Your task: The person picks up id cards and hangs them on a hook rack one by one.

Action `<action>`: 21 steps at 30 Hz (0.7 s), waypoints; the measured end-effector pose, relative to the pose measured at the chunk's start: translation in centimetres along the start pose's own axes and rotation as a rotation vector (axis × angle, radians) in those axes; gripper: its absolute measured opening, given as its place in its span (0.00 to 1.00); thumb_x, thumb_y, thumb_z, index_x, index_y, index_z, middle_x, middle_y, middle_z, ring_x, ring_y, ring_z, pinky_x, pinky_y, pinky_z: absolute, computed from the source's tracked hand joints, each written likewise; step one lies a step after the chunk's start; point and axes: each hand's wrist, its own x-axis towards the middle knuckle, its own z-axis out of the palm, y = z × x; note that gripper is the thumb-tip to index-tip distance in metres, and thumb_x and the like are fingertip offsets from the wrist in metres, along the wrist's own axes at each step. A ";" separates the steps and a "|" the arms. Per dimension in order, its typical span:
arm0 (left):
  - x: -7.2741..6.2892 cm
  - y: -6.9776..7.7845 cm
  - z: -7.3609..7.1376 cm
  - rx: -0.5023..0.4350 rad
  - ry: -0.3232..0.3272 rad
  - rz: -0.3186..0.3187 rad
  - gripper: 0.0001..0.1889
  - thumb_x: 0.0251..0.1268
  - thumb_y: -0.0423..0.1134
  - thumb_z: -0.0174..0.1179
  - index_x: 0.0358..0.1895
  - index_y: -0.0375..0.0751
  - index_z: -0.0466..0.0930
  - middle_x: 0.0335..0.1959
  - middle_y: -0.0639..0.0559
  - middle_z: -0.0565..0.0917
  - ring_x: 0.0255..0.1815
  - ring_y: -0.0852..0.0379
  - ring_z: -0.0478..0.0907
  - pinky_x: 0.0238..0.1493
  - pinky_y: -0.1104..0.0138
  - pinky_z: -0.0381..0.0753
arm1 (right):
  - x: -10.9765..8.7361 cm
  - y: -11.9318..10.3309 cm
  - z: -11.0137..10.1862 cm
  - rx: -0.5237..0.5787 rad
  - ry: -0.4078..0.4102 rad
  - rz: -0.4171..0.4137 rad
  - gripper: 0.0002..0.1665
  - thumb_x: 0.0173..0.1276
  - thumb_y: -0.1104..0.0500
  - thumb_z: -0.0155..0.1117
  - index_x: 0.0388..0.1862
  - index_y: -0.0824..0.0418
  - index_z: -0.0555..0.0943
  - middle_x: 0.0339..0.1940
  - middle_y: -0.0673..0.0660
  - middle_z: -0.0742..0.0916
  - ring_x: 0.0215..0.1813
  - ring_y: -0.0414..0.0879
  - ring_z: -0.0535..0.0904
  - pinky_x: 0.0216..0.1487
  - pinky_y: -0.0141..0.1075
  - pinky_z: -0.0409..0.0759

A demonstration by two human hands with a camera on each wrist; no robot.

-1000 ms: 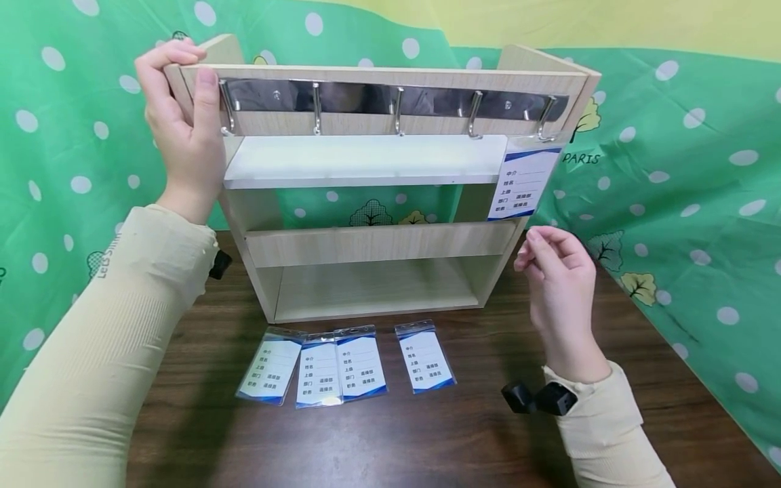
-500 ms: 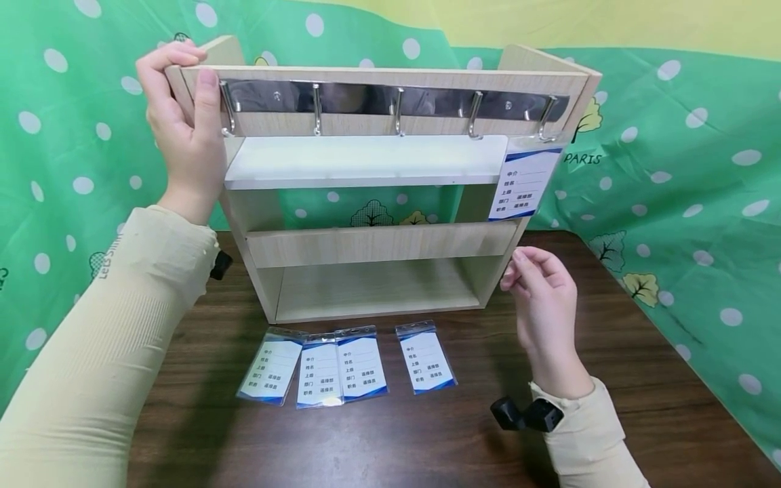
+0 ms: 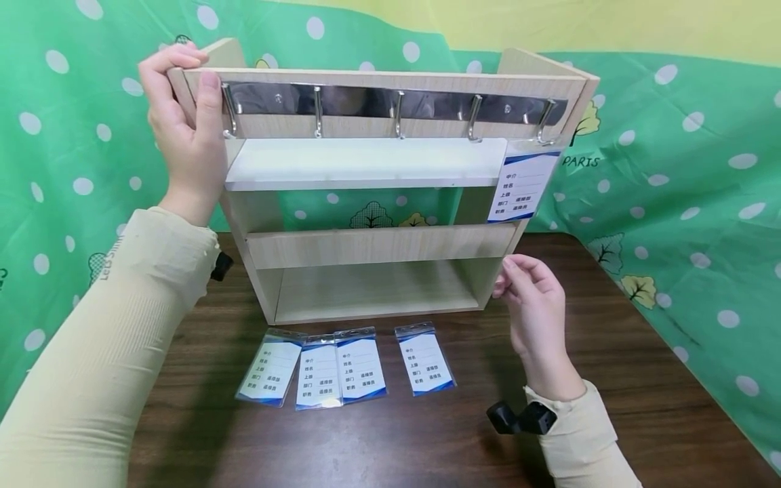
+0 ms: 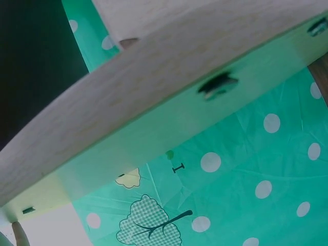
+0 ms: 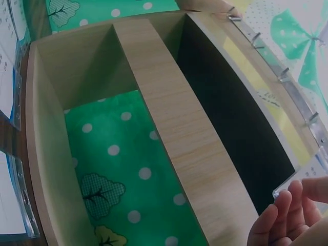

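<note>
My left hand (image 3: 190, 129) grips the top left corner of a light wooden shelf unit (image 3: 378, 245), thumb on its front board. A metal rail with several hooks (image 3: 399, 102) runs across that board. From the rightmost hook hangs a clear badge holder with a white and blue card (image 3: 523, 188). My right hand (image 3: 537, 325) is by the unit's lower right edge, its fingers loosely curled with nothing in them; the right wrist view shows these fingers (image 5: 282, 218) overlapping the hung badge's corner. More badges lie before the unit: a left one (image 3: 268, 371), an adjoining pair (image 3: 342, 369) and a separate one (image 3: 426, 360).
The unit stands on a dark wooden table (image 3: 378, 447). A white shelf board (image 3: 366, 163) sits below the rail. Behind and to the right hangs a green dotted cloth (image 3: 683, 203). A black wrist camera (image 3: 521, 417) is strapped to my right wrist.
My right hand has moved down and left, from below the hung badge to beside the unit's lower right edge. My left hand keeps its grip on the corner.
</note>
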 end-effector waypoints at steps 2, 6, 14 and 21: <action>0.0 0.0 0.1 -0.001 -0.001 0.001 0.05 0.65 0.34 0.51 0.41 0.49 0.69 0.47 0.62 0.77 0.64 0.59 0.71 0.70 0.69 0.66 | -0.1 0.1 -0.1 -0.013 0.003 0.007 0.06 0.70 0.60 0.63 0.39 0.63 0.80 0.25 0.52 0.82 0.27 0.42 0.77 0.30 0.29 0.80; 0.0 0.1 0.1 -0.012 0.001 0.000 0.06 0.65 0.34 0.51 0.41 0.49 0.69 0.47 0.61 0.76 0.64 0.59 0.72 0.70 0.69 0.65 | -0.1 0.4 -0.1 -0.055 -0.009 0.011 0.06 0.71 0.59 0.62 0.40 0.61 0.80 0.25 0.52 0.83 0.28 0.42 0.78 0.31 0.28 0.81; 0.0 0.4 0.1 -0.012 0.011 -0.004 0.06 0.65 0.34 0.50 0.41 0.49 0.69 0.47 0.60 0.76 0.65 0.59 0.72 0.73 0.70 0.62 | 0.3 1.0 -0.1 -0.103 -0.055 0.003 0.05 0.73 0.59 0.60 0.40 0.61 0.80 0.24 0.50 0.82 0.27 0.41 0.77 0.30 0.28 0.80; -0.1 0.3 0.0 -0.003 0.003 -0.005 0.06 0.65 0.34 0.50 0.41 0.49 0.69 0.47 0.60 0.76 0.65 0.59 0.71 0.72 0.70 0.62 | 0.4 1.7 -0.4 -0.124 -0.073 0.016 0.06 0.73 0.59 0.59 0.37 0.58 0.81 0.22 0.49 0.82 0.26 0.41 0.76 0.29 0.28 0.79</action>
